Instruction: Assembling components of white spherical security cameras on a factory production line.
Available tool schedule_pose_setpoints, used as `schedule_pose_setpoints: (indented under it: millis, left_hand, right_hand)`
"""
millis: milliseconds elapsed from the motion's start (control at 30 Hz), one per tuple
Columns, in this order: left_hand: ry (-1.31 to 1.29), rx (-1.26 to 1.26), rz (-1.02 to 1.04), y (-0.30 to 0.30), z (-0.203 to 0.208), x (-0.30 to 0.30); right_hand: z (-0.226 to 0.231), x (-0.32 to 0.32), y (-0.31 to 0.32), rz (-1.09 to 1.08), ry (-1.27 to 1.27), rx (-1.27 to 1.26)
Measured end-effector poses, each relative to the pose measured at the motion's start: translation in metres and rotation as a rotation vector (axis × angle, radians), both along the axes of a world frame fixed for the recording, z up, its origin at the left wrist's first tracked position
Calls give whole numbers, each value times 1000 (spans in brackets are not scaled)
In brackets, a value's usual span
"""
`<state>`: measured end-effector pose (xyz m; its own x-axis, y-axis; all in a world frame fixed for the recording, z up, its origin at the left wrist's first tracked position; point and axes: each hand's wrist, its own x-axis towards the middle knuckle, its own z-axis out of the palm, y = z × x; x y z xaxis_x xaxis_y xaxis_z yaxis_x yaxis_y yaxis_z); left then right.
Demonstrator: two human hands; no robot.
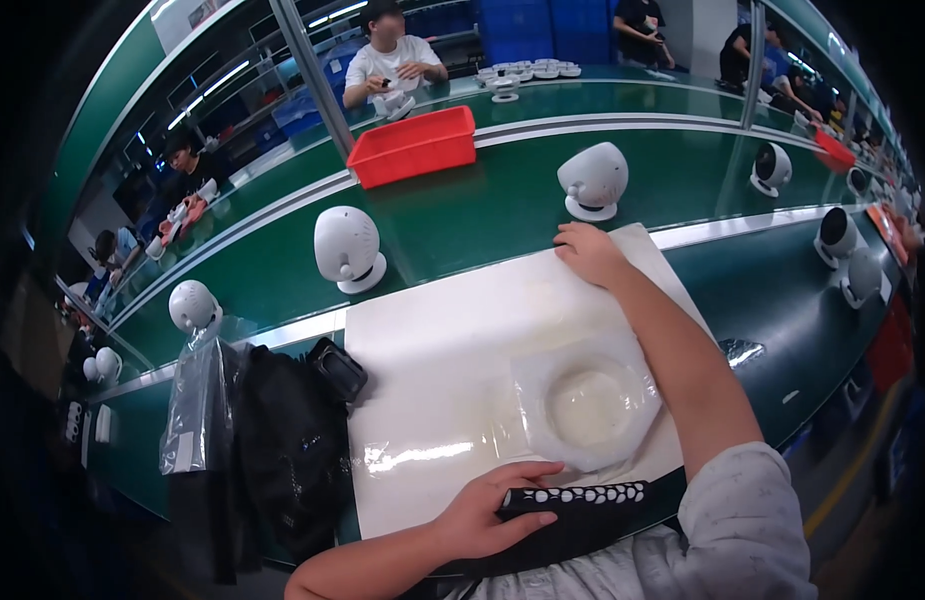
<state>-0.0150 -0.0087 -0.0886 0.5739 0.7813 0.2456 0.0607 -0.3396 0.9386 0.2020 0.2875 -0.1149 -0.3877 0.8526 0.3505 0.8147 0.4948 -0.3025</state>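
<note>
My left hand [487, 512] is at the near edge of the work surface. Its fingers and thumb close round one end of a black strip with a row of white spots [582, 494]. My right arm reaches forward, and my right hand [592, 256] lies palm down at the far edge of a white sheet [442, 340], its fingers loosely apart. Just beyond those fingers, a white rounded camera-like device on a round base [594, 182] stands on the green belt. Between my arms lies a whitish ring-shaped roll in clear plastic [630, 410].
Another white device [347, 248] stands left on the green belt [462, 215]; several more line it. A red bin [414, 148] sits beyond. A black bag [292, 440], small black case [337, 370] and clear plastic bag [200, 405] lie left. Co-workers [392, 68] sit across.
</note>
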Motion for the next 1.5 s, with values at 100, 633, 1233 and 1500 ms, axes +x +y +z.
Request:
schedule_pose_setpoints:
  millis: [100,633,1233,1500]
  left_hand:
    - [-1,-97,38,-2,1,1]
    - [42,-48,41,1,3,0]
    - [16,-127,60,-2,4,1]
    - [18,-147,58,0,6,4]
  right_hand:
    - [2,2,-2,-19,8,-29]
    - [8,1,-1,-3,-10,36]
    - [-1,1,4,26,29,-14]
    - [-3,2,5,23,40,-15]
